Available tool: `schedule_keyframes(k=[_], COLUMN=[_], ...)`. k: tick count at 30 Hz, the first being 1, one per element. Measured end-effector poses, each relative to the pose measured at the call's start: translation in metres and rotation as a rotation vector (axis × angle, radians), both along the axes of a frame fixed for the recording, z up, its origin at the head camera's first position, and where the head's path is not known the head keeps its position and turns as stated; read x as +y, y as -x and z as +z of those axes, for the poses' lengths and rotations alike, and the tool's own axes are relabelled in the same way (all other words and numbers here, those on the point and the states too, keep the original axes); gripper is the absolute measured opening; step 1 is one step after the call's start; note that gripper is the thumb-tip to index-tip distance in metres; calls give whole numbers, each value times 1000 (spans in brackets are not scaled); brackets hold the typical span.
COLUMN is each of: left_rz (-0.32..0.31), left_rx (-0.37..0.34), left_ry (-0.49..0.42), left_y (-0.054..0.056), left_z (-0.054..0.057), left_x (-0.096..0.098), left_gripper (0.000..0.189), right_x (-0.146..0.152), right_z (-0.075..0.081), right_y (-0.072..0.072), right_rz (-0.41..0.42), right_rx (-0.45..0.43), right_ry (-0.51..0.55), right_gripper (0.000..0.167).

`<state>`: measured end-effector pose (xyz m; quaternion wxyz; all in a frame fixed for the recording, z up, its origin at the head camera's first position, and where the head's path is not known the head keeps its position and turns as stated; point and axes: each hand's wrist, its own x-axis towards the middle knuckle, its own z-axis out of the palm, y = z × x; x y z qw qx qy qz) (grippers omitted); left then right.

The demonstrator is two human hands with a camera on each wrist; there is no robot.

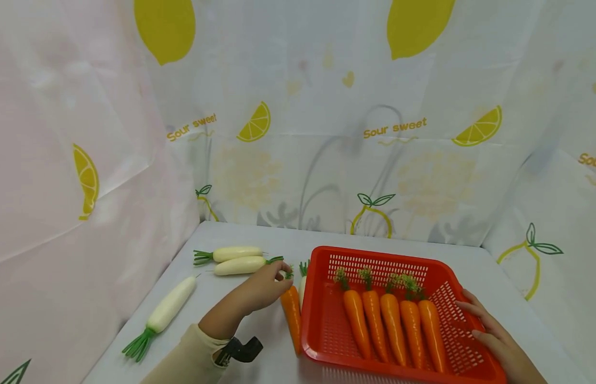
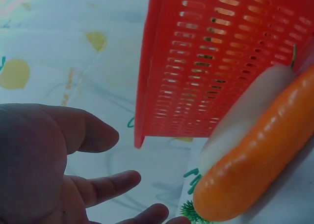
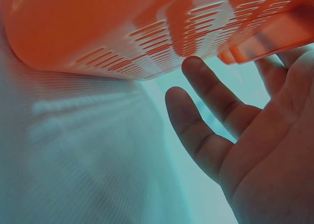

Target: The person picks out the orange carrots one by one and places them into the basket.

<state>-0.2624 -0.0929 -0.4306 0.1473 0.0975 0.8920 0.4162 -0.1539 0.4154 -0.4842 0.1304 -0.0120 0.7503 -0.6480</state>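
My left hand (image 1: 266, 288) is at the leafy top of a carrot (image 1: 292, 314) that lies beside the red plastic basket (image 1: 313, 298). In the left wrist view its thumb and fingers (image 2: 110, 185) stand apart, close to the blunt end of the carrot (image 2: 245, 180); whether a fingertip touches the leaves is hidden. A white radish (image 2: 240, 116) lies between that carrot and the basket wall. Several carrots (image 1: 391, 325) lie side by side in the basket, leaves toward the far side. My right hand (image 1: 499, 341) rests on the basket's right rim, two fingers (image 3: 196, 131) extended below it.
Two white radishes (image 1: 237, 254) lie on the table (image 1: 259, 330) at the back left. Another radish (image 1: 173, 304) lies nearer, at the left edge, green stems toward me. Fabric walls (image 1: 298, 160) printed with lemons enclose the table at the back and both sides.
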Motion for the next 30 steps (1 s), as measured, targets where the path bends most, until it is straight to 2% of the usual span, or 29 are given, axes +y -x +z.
schedule_keyframes(k=[5, 11, 17, 24, 30], left_rz=[4, 47, 60, 52, 35], left_rx=[-31, -56, -66, -83, -84], left_ry=[49, 49, 37, 66, 51], left_y=[2, 1, 3, 5, 5], left_z=[-14, -28, -34, -42, -48], left_x=[0, 0, 4, 4, 7], left_gripper=[39, 45, 48, 49, 48], right_x=[-2, -3, -1, 1, 1], right_z=[0, 1, 3, -1, -2], right_y=[-1, -1, 0, -2, -2], right_rz=[-22, -12, -10, 34, 16], right_rx=[-20, -9, -29, 35, 10], right_ry=[-14, -17, 18, 26, 34], right_gripper=[53, 54, 53, 53, 52])
